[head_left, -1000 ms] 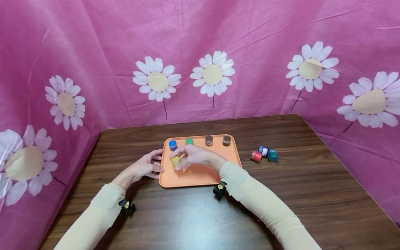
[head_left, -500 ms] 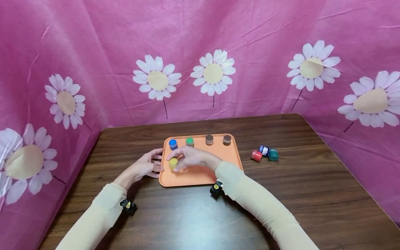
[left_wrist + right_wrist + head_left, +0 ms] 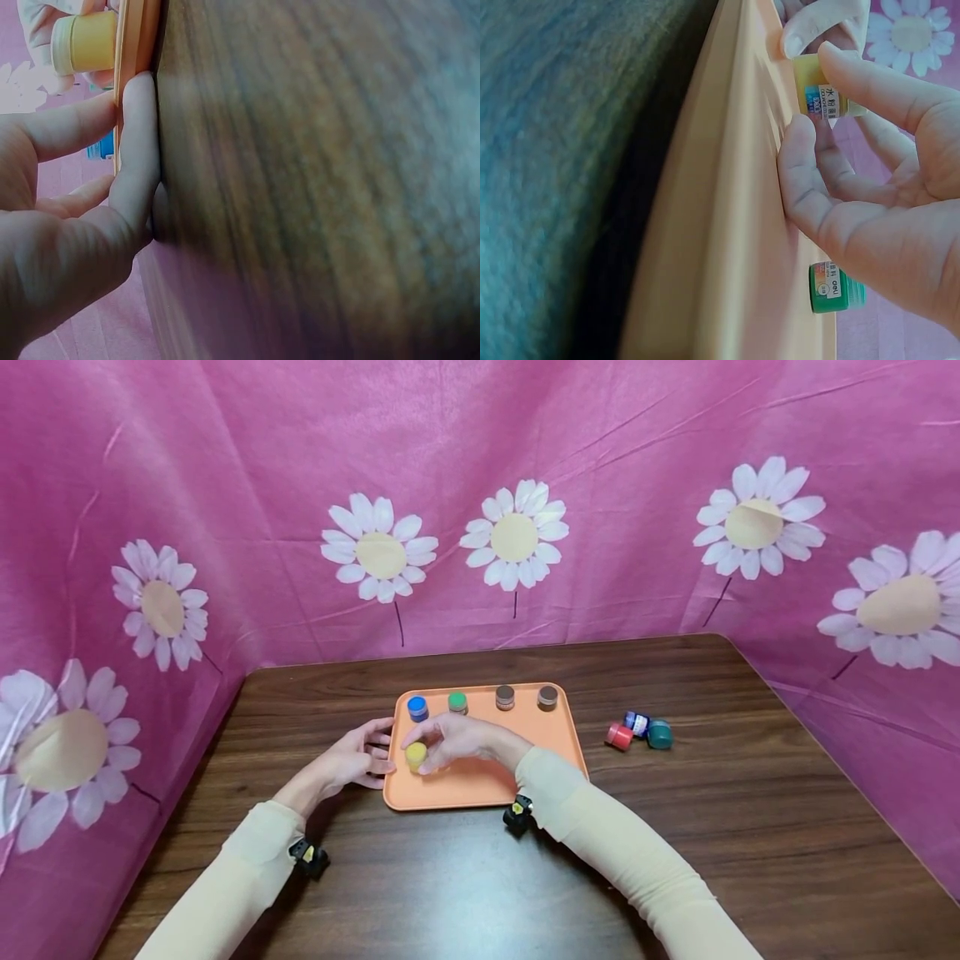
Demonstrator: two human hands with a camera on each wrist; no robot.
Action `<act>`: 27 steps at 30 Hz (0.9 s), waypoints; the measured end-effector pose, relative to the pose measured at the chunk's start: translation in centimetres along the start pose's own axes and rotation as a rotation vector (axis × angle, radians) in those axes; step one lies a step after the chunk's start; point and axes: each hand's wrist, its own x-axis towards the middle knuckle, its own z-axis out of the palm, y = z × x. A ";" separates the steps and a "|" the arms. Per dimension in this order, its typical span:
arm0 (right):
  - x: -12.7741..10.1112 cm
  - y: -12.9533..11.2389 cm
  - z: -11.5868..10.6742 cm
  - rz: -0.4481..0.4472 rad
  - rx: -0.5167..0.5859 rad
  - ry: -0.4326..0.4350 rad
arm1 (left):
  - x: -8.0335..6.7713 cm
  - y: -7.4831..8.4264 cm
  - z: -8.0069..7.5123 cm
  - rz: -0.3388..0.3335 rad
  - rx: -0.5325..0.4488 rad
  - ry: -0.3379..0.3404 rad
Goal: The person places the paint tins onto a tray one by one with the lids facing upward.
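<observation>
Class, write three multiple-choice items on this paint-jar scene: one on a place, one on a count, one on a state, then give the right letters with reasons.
1. Where are the red, dark blue and teal jars?
A. on the tray
B. on the table right of the tray
C. in the left hand

2. How many jars stand along the tray's far edge?
A. two
B. four
C. six

3. What is the right hand doing?
A. lying flat on the table
B. gripping the yellow jar
C. lifting the tray

Key: 1 B, the three jars lie on the table beside the tray. 2 B, blue jar, green jar and two brown-lidded jars stand in a row. 3 B, the right hand has fingers round the yellow jar; the left hand touches the tray's edge.
</observation>
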 end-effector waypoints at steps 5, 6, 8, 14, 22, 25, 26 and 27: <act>-0.1 0.0 0.2 0.002 0.013 -0.023 | 0.0 -0.1 0.0 0.005 -0.006 -0.006; -0.1 0.0 0.2 0.002 0.014 -0.025 | 0.1 -0.1 0.0 0.005 -0.006 -0.007; -0.1 0.0 0.3 0.001 0.021 -0.027 | 0.1 -0.2 0.1 0.005 -0.006 -0.008; -0.1 0.3 0.3 -0.007 0.028 -0.037 | 0.1 -0.3 0.1 -0.004 -0.004 0.002; -0.1 0.1 0.3 0.032 -0.029 0.022 | 0.0 0.0 0.0 -0.003 0.006 0.011; -0.2 -0.1 0.2 0.041 -0.013 0.016 | -0.1 0.0 0.0 0.001 0.011 0.008; -0.2 -0.2 0.2 0.042 -0.006 0.011 | -0.1 0.0 -0.1 0.000 0.010 0.008; -0.2 -0.2 0.1 0.043 0.005 0.003 | -0.1 0.1 -0.1 -0.001 0.010 0.009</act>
